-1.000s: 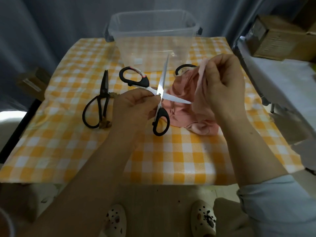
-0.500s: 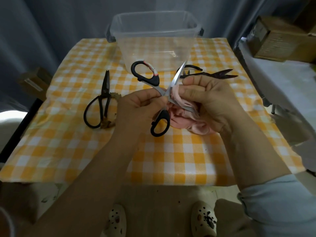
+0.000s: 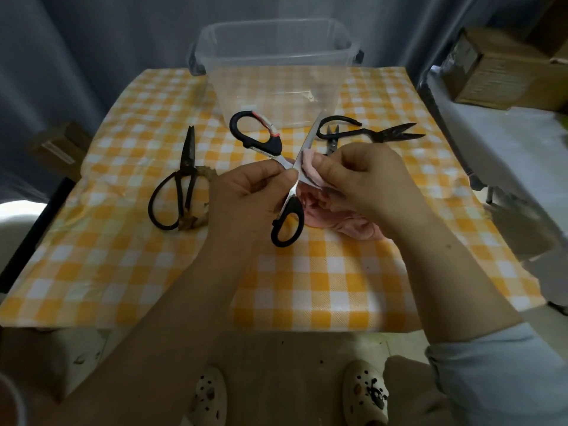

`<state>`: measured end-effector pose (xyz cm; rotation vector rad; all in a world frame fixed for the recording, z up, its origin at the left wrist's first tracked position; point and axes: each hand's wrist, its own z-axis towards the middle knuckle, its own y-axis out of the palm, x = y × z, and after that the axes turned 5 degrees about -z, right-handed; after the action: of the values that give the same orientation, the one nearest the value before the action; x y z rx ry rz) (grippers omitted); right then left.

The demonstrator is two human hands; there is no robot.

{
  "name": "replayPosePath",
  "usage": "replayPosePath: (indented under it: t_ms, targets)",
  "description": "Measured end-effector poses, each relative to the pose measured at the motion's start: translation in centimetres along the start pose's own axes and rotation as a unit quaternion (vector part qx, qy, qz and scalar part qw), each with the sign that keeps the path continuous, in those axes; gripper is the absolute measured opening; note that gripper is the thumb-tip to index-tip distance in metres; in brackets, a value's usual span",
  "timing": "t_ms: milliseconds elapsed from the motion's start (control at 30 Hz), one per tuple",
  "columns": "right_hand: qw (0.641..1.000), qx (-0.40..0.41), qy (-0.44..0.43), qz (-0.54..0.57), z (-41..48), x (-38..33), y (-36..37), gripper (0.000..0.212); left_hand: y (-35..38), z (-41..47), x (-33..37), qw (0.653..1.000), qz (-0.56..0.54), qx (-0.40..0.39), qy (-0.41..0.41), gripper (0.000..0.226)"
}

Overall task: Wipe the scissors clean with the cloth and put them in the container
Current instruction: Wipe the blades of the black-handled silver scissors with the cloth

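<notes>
The left hand [image 3: 252, 192] is gripping the opened scissors [image 3: 292, 195] near their pivot, over the checked surface [image 3: 322, 287]. The right hand [image 3: 365, 182] is pinching a fold of the pink cloth [image 3: 344, 224] around what looks like one blade, the rest bunching beneath. The clear container [image 3: 276, 72] is standing just behind. Old black scissors [image 3: 187, 167] are lying to the left and dark shears [image 3: 381, 135] to the right.

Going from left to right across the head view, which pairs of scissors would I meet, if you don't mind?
Black scissors lying shut → black-handled scissors, open, held by the left hand, with the cloth on one blade → dark shears near the container.
</notes>
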<state>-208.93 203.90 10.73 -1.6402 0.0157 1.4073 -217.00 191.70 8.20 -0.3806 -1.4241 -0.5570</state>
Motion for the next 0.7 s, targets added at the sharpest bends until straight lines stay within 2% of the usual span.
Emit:
replayPosePath:
  t_ms: [133, 200, 367, 500, 600, 700]
  targets:
    - [0.986, -0.064, 0.017, 0.155, -0.6, -0.4, -0.2, 0.052, 0.2, 0.0, -0.1, 1.000, -0.015, -0.006, -0.003, 0.011]
    - [0.976, -0.084, 0.032, 0.198, -0.7, -0.4, -0.4, 0.049, 0.1, 0.0, -0.1, 1.000, -0.017, -0.006, 0.002, 0.011]
    - [0.968, -0.075, 0.070, 0.231, -0.1, 0.2, -0.4, 0.010, 0.1, 0.0, -0.5, 1.000, -0.003, -0.006, 0.009, 0.010]
    - [0.955, -0.073, 0.088, 0.273, 0.1, 0.2, -0.7, 0.028, 0.0, 0.0, -0.6, 1.000, 0.001, -0.009, 0.017, 0.009]
    - [0.937, -0.104, 0.096, 0.320, -0.3, 0.1, -1.1, 0.019, -0.1, 0.0, -0.5, 1.000, -0.004, -0.016, 0.021, 0.010]
    - [0.914, -0.160, 0.107, 0.357, 0.0, 0.4, -1.6, 0.028, -0.1, 0.0, -0.6, 1.000, -0.008, -0.013, 0.017, 0.010]
